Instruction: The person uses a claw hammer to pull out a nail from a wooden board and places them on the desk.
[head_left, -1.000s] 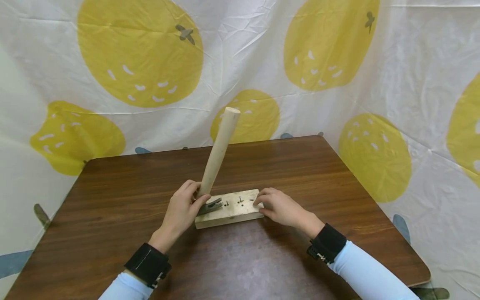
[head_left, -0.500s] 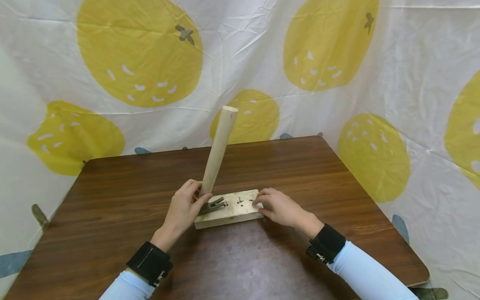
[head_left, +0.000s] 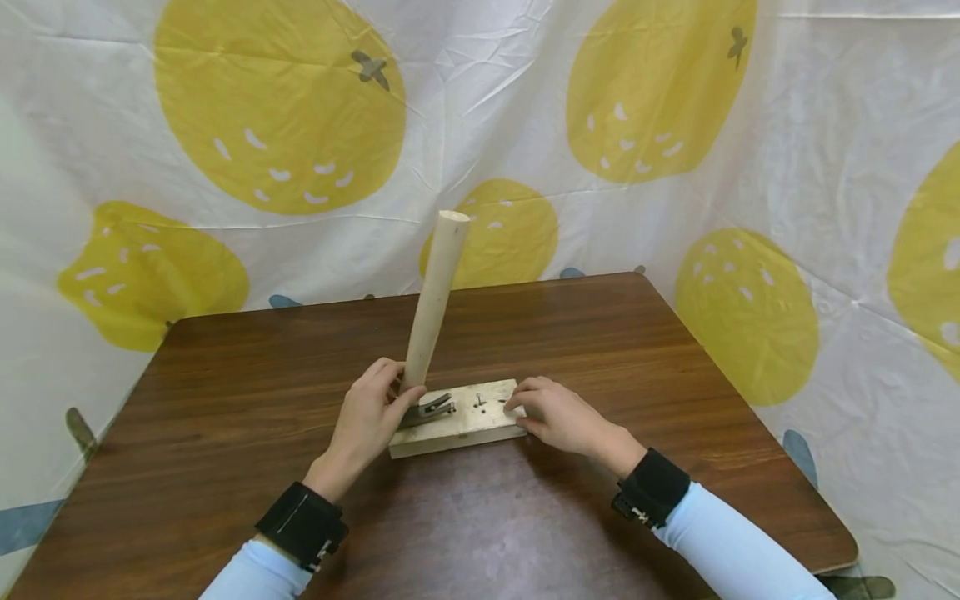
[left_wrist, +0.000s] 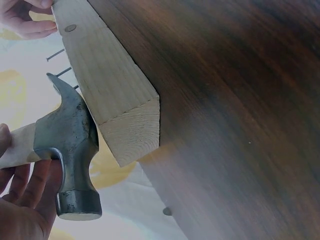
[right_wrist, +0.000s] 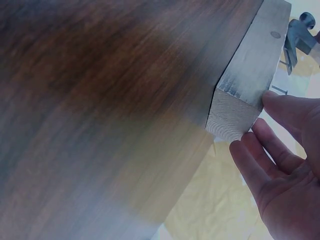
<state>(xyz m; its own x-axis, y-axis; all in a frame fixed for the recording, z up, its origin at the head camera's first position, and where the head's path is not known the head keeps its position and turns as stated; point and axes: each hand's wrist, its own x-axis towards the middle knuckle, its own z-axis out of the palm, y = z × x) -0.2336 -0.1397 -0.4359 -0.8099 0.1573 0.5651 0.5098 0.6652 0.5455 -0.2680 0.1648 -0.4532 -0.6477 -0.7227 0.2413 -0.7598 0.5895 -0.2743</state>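
The left hand [head_left: 363,410] grips the pale-wood-handled, grey-steel claw hammer [head_left: 432,310], its claw [left_wrist: 66,96] just shifted up to a thin grey nail [head_left: 453,407], seemingly engaging it, in the pale rectangular wooden block [head_left: 467,425] the right hand [head_left: 561,415] holds on the brown wooden surface [head_left: 585,325].

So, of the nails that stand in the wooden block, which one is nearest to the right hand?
The nail standing alone between the hammer's claw and the right hand; the other nails stand close beside the claw.
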